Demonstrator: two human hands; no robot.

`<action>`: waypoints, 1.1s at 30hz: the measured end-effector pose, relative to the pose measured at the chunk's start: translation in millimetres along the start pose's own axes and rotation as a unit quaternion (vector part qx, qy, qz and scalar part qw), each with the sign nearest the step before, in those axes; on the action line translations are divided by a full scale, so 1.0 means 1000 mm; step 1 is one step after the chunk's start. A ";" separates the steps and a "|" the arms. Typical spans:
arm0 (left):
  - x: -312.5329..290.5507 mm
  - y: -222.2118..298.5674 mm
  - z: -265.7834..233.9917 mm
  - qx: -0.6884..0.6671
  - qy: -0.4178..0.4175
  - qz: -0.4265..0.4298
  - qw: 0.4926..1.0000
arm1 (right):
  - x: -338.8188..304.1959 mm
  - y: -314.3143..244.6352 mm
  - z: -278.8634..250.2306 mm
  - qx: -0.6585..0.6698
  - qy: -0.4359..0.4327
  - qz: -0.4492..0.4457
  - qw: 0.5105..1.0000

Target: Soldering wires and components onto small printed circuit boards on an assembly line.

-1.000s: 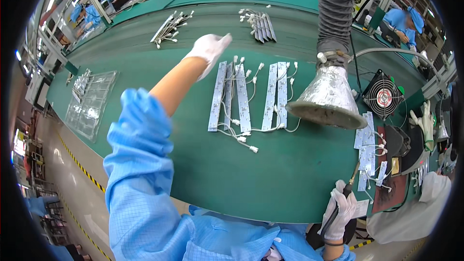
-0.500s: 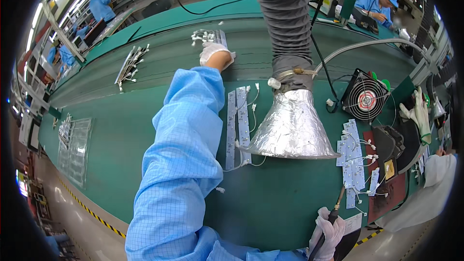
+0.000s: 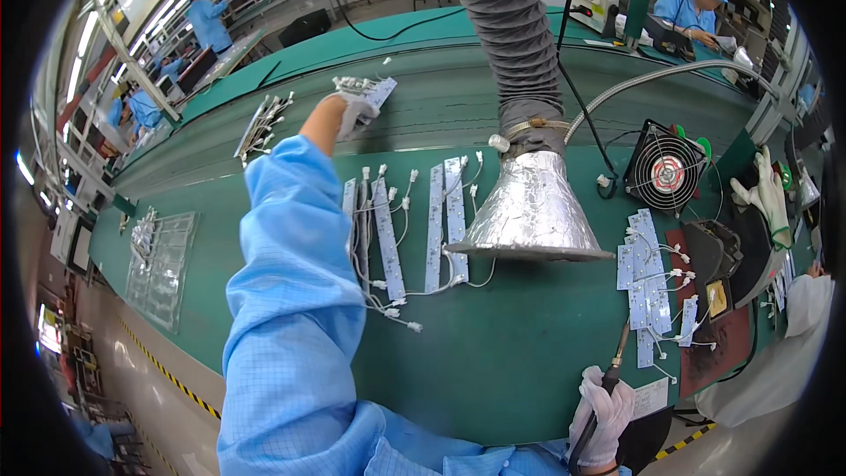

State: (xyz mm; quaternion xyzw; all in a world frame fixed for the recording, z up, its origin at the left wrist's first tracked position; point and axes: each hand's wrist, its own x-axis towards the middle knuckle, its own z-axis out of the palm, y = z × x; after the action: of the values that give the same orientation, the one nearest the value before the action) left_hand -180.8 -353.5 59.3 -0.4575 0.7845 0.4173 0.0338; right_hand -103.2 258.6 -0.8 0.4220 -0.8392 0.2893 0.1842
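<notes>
My left hand [image 3: 356,116], in a white glove, reaches far over the bench and is closed on a bundle of white LED strip boards [image 3: 382,92] with white wire connectors. The glove hides part of the bundle. Nearer lie more LED strips [image 3: 388,242] with wires, partly covered by my sleeve, and another pair [image 3: 434,229] beside them. At the lower right my right hand [image 3: 603,414], also gloved, grips a soldering iron [image 3: 610,377] by its black handle. Its metal tip points up toward a cluster of LED boards [image 3: 648,278].
A foil-covered fume hood [image 3: 536,207] on a grey duct hangs over the middle. A small fan [image 3: 665,171] and a soldering stand [image 3: 716,251] are on the right. Clear trays [image 3: 161,269] and a wired strip bundle [image 3: 263,126] lie left. A co-worker [image 3: 690,7] sits beyond.
My left hand has moved left with the LED strip bundle, and my sleeve has uncovered more strips on the bench. My right hand still holds the soldering iron. The view has shifted slightly.
</notes>
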 end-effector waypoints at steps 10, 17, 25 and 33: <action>-0.234 -0.150 -0.039 -0.075 0.128 0.064 0.987 | -0.008 0.009 0.004 -0.010 0.010 -0.003 1.000; -0.327 -0.271 -0.011 0.035 0.181 -0.045 0.982 | -0.013 0.012 0.013 -0.024 0.028 -0.056 0.998; -0.328 -0.245 -0.007 0.473 0.399 -0.158 0.769 | -0.017 0.011 0.014 -0.006 0.035 -0.054 0.998; -0.322 -0.205 0.061 0.275 0.406 -0.002 0.871 | -0.015 0.012 0.014 -0.027 0.028 -0.061 0.997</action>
State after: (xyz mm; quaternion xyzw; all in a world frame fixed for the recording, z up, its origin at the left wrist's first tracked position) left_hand 138.4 -136.8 31.9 -0.5599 0.8116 -0.0381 -0.1623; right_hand -105.0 264.2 -23.5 0.4590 -0.8142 0.2661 0.2359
